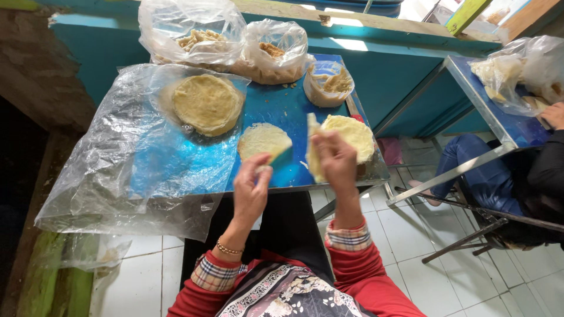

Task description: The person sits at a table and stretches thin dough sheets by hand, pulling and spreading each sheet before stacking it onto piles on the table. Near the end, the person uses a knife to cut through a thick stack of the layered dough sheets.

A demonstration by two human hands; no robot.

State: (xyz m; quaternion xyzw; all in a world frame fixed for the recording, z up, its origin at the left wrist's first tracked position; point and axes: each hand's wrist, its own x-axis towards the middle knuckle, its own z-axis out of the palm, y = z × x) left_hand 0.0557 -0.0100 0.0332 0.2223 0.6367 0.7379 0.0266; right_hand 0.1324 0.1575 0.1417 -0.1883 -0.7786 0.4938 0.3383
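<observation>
Flatbread rounds are what both hands are working on, at the near edge of a small blue table (282, 105). The left hand (251, 191) has thumb and fingertips pressed together on the near rim of a single flatbread (262, 141), which lies flat on the table just ahead of it. The right hand (336, 159) is closed on a folded flatbread (313, 154), held upright on its edge with one pale side toward the camera; its lower part hangs just past the table's rim. Right behind that hand sits a short stack of flatbreads (352, 134) at the table's right side, partly hidden by the fingers.

Judging by how things lie, the work looks partway through: one piece is folded and in hand, one lies separate and flat, and the short stack remains. A larger stack of flatbreads (205, 103) rests further left on a wide clear plastic sheet (135, 164) that droops over the table's left edge.

At the far edge stand two plastic bags (194, 29) of brownish filling and an open plastic tub (329, 85). To the right, another person's legs (470, 170) show under a second table (493, 111).
</observation>
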